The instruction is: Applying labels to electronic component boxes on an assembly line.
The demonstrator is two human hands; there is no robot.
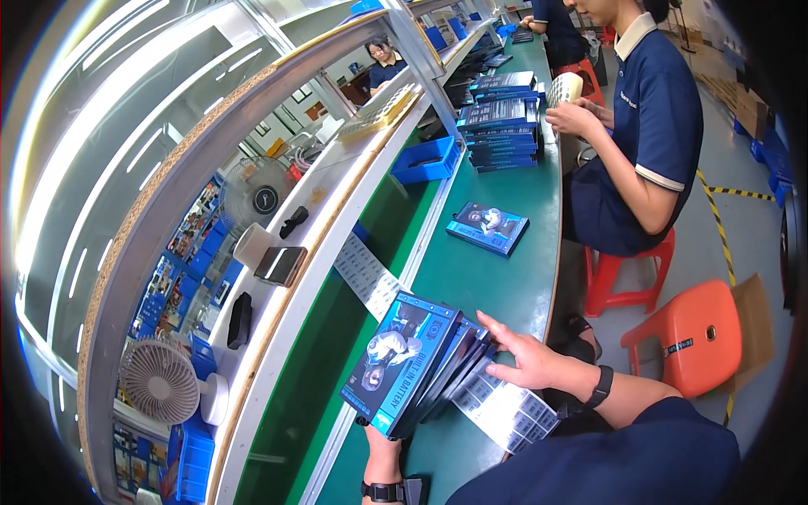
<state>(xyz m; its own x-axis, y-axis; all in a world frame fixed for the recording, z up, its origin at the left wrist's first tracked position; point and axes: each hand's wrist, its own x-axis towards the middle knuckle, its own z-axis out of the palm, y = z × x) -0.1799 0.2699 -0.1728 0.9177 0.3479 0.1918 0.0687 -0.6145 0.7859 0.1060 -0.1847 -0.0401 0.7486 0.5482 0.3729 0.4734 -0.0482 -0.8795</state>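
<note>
A tilted stack of flat blue-and-black boxes (396, 358) is held in front of me, with a printed figure on the top one. My left hand (381, 442) is under the stack's lower corner; its fingers are hidden behind the boxes and only the wrist side shows. At the stack's right end is my right hand (530, 358), thumb and index finger apart with the boxes' ends between them. A sheet of printed labels (505, 417) lies on the green table beneath that hand. Another strip of labels (370, 273) lies beyond the stack.
A single blue box (488, 227) lies farther along the green table (454, 286). Beyond it are tall stacks of boxes (503, 135) and a blue bin (425, 160). A seated co-worker (656, 126) holds a pale item. The left shelf carries a phone (280, 265) and fan (160, 380). An orange stool (690, 337) stands right.
</note>
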